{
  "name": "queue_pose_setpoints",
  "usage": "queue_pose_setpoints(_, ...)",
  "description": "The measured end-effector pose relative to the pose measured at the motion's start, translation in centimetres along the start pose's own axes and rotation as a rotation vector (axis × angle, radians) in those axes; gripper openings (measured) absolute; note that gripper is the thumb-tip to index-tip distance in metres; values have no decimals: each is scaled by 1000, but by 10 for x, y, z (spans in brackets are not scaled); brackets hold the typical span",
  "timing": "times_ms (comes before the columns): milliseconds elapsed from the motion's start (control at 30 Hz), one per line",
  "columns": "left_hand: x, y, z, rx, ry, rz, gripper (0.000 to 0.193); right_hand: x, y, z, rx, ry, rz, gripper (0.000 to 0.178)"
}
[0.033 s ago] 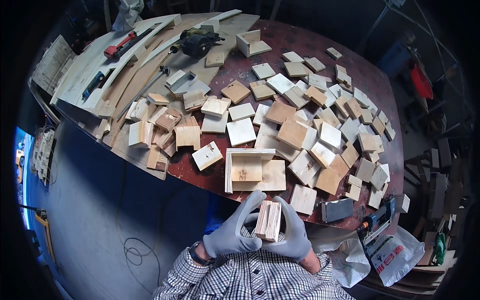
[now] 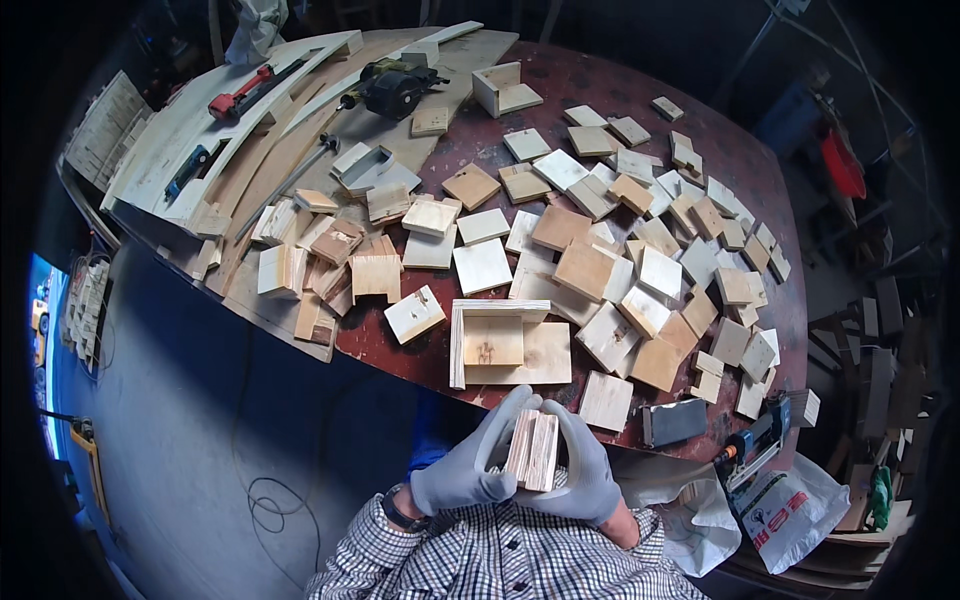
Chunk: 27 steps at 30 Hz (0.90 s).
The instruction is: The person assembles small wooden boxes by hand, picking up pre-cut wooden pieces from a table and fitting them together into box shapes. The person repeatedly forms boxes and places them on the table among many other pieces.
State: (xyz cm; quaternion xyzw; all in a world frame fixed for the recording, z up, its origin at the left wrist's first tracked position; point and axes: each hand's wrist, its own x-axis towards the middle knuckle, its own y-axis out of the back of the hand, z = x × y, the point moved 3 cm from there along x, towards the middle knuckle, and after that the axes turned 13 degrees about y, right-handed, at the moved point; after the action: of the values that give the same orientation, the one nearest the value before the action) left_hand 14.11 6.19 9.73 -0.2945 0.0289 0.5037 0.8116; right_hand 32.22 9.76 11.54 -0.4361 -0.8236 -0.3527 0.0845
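Note:
Close to my chest, below the table's front edge, I hold a small stack of plywood blocks (image 2: 532,452) with layered edges facing up. My left hand (image 2: 462,468), in a grey glove, is closed against the stack's left side. My right hand (image 2: 584,472), gloved the same way, presses from the right. Just beyond my fingertips lies an L-shaped plywood corner piece (image 2: 458,345) on a flat board (image 2: 547,355), with a square block (image 2: 493,347) inside its angle. Beside it on the left is a loose pale block (image 2: 414,314); to the right lies another square block (image 2: 605,401).
Many wood blocks are scattered over the dark red table (image 2: 570,75). A nail gun (image 2: 755,440) sits at the right edge near a dark rectangular block (image 2: 674,422). A black power tool (image 2: 392,88) and a red tool (image 2: 238,92) lie at the back left.
The stack of blocks has tilted slightly and shifted a little to the left. My left fingers sit closer against it. Things on the table look the same.

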Motion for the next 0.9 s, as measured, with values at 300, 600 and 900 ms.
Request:
queue_pose_setpoints(300,7,2,2,-298,112,-196,124,14,7,-8,-183,310,-12,100)
queue_pose_setpoints(600,16,-3,-21,-436,31,8,108,25,8,-2,-213,240,-95,106)
queue_pose_setpoints(900,31,-9,-11,-320,99,-73,119,26,22,5,-228,232,-33,92)
